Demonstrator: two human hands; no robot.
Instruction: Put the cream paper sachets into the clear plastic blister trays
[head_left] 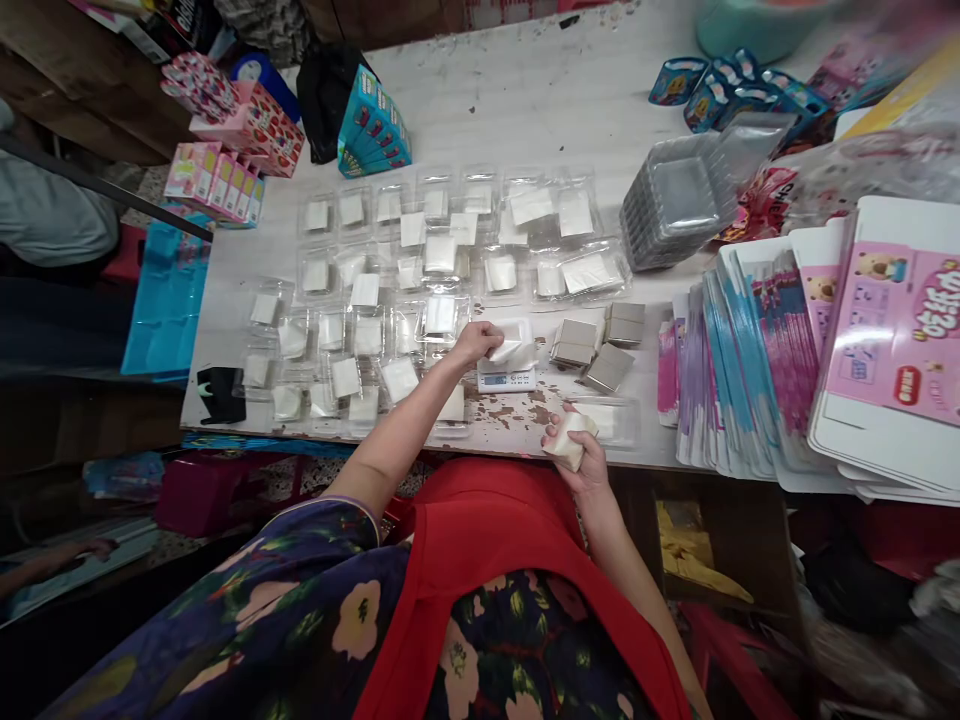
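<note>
My left hand (477,346) is closed, pinching a thin white sheet (511,345) over the pan of a small white digital scale (507,381) with a lit display. My right hand (589,468) grips a thick stack of cream-white sheets (571,443) at the table's front edge. Just behind that stack, a clear plastic tray (621,422) holds more pale sheets. Rubber-banded grey stacks (574,342) lie to the right of the scale. Left of it spread many clear trays, several with white packets (367,336) in them.
Nested clear trays (667,205) stand at the back right. Flat printed cartons (889,330) crowd the right side. Pink boxes (214,180) and a blue display box (373,125) sit at the back left. A black object (220,394) lies near the left edge. Another person's hand (94,549) shows at lower left.
</note>
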